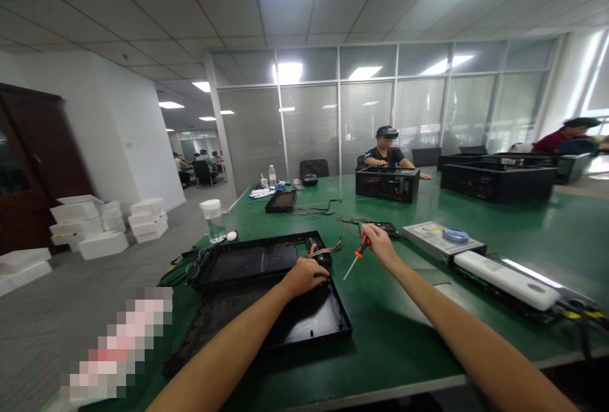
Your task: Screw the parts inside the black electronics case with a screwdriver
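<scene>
My right hand [380, 245] grips an orange and black screwdriver [364, 244]; its thin metal shaft points down and to the left, the tip apart from the case. My left hand [308, 275] is curled over the inner edge of a black computer case panel [328, 317], its fingertips partly hidden. Just beyond those fingers sits a small black part with a bundle of coloured wires [324, 250]. A second black frame section [252, 256] lies directly behind the panel. Under my left forearm, part of the panel is covered.
Right of my hands lie a grey metal box [435, 240] with a blue cable coil [455, 235] and a white elongated device [507, 279]. A lidded clear jar [214, 221] stands at left. Across the green table [380, 336], a person [387, 155] sits behind a black case [387, 185].
</scene>
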`<state>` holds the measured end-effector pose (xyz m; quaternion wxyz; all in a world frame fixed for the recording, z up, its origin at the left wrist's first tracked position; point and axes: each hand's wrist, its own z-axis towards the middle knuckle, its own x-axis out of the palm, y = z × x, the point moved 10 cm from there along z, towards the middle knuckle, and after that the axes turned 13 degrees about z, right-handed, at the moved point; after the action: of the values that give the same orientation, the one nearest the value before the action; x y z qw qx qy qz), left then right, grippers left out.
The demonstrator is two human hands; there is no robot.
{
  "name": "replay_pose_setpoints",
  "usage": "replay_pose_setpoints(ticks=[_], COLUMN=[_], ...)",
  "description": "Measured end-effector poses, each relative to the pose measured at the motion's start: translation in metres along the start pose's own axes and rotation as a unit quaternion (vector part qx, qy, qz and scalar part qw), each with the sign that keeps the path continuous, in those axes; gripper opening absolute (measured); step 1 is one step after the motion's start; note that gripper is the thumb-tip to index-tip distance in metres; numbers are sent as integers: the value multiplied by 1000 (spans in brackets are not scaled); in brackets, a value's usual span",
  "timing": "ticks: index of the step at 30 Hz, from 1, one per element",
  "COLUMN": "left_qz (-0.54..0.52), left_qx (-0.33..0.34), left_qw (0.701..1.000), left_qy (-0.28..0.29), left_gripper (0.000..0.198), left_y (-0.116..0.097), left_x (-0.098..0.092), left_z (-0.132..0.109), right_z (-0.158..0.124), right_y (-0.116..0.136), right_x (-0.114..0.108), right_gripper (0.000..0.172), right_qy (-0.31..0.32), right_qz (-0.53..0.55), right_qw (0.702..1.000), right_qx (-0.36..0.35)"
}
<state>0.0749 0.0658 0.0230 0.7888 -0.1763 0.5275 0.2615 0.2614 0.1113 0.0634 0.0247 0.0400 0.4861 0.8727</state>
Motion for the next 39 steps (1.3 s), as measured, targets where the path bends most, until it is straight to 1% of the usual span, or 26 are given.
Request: replay_pose_setpoints(ticks=[4, 8, 10, 12, 14, 15, 19, 25, 30, 34, 37, 39], left_qz=[-50, -73, -80, -80, -75, -74, -72, -56, -57, -57, -57, -58], left_qx=[-33, -60, -62, -58, -56, -56, -52, -50, -47, -35, -40, -49], left_qw=[998, 995, 994, 995, 995, 995, 996, 997, 997, 998, 997, 997], left_qy=[18, 32, 31, 30, 28, 28, 22, 20, 18, 13, 16, 22], left_gripper=[18, 20, 21, 20, 18, 18, 17, 16, 16, 15, 15, 15], left_y=[8, 11, 10, 9, 8, 8, 7, 8, 9, 9, 9, 10], left_x=[7, 11, 11, 9, 8, 8, 9, 11, 12, 11, 10, 10], left_z=[3, 3, 2, 2, 2, 2, 4, 5, 4, 3, 3, 3], right_z=[-12, -26, -31, -33, -34, -34, -36, -40, -43, -43, -43, -44], right_y=[13, 27, 33, 39, 41, 42, 44, 53, 57, 54, 54, 58], right_x=[16, 32, 35, 32, 27, 27, 33, 42, 43, 44, 47, 50], right_gripper=[34, 31, 30, 30, 30, 29, 27, 25, 26, 27, 28, 29], right_qy=[23, 52, 58, 42, 25, 27, 68, 101, 87, 79, 86, 94], right_qz=[-68, -148, -164, -170, -177, -184, -218, -242, -234, -240, -256, -279], right_qw=[994, 978, 973, 970, 967, 965, 953, 941, 943, 943, 937, 930], right_qx=[-79, -134, -155, -170, -179, -182, -198, -216, -219, -217, -219, -222])
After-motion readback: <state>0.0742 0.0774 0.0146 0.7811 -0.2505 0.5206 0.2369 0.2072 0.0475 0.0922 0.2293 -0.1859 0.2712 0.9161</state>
